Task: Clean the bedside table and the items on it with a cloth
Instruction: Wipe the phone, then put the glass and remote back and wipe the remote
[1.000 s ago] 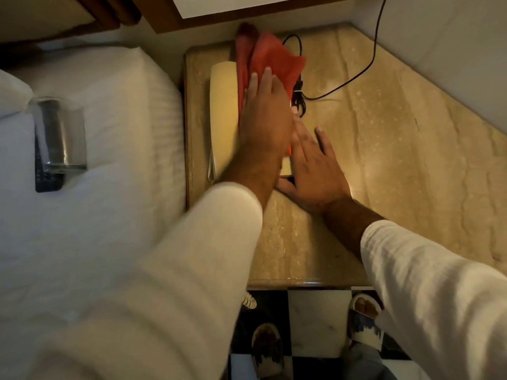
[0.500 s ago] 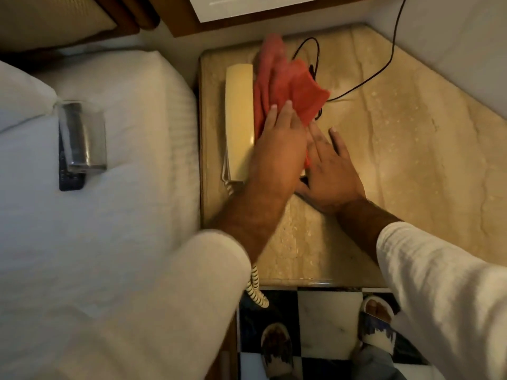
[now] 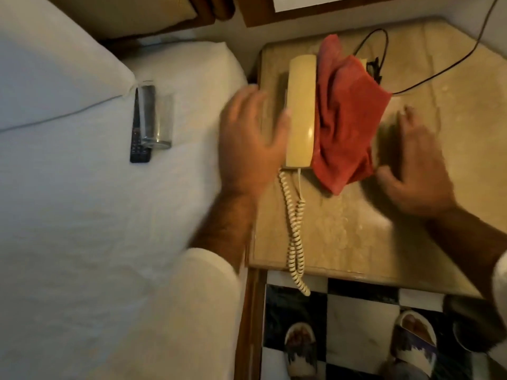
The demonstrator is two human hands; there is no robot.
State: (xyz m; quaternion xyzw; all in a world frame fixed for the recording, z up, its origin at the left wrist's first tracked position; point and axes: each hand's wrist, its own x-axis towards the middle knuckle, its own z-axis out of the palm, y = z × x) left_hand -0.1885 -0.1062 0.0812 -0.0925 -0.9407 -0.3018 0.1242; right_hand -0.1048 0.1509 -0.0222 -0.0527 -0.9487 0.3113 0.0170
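A cream telephone handset (image 3: 301, 111) rests on its base on the beige marble bedside table (image 3: 343, 229). A red cloth (image 3: 348, 124) lies draped over the phone's right part, with no hand on it. My left hand (image 3: 249, 141) is to the left of the handset, fingers spread, its fingertips at the handset's left edge. My right hand (image 3: 411, 165) is just right of the cloth with spread fingers over the tabletop. Both hands are blurred. The coiled cord (image 3: 295, 231) hangs over the table's front edge.
A white bed (image 3: 96, 215) lies left of the table; a drinking glass (image 3: 155, 119) lies on a black remote (image 3: 138, 144) there. A black cable (image 3: 428, 78) runs along the table's back. Checkered floor and my sandalled feet (image 3: 300, 349) are below.
My left hand came off the cloth and moved left of the handset. My right hand shifted right, away from the phone. The cloth now lies alone on the phone.
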